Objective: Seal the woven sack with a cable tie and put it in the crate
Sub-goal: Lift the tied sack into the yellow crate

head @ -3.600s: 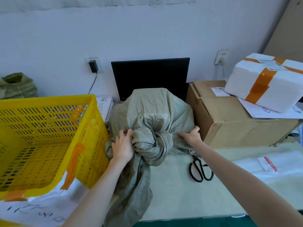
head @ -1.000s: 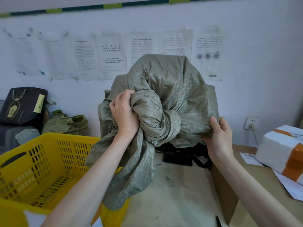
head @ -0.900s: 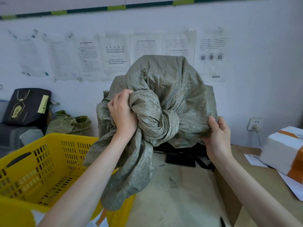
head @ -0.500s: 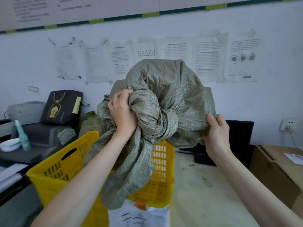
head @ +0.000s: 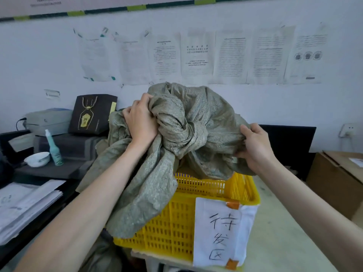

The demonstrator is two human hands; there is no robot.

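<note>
Grey-green knotted sack (head: 196, 122), above yellow crate (head: 216, 193)

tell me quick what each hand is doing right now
Left hand: closed on the sack near its twisted neck.
Right hand: closed on the sack's right side, above the crate.

The fingertips of the left hand (head: 140, 122) are buried in the twisted neck of the grey-green woven sack (head: 188, 122), so any cable tie there is hidden. Below the right hand's fingers (head: 244, 132), the sack's underside and the yellow slotted plastic crate (head: 214, 188)'s interior are out of sight.

Spray bottle (head: 53, 149) beside bowl (head: 37, 159) — wall papers (head: 196, 55)
</note>
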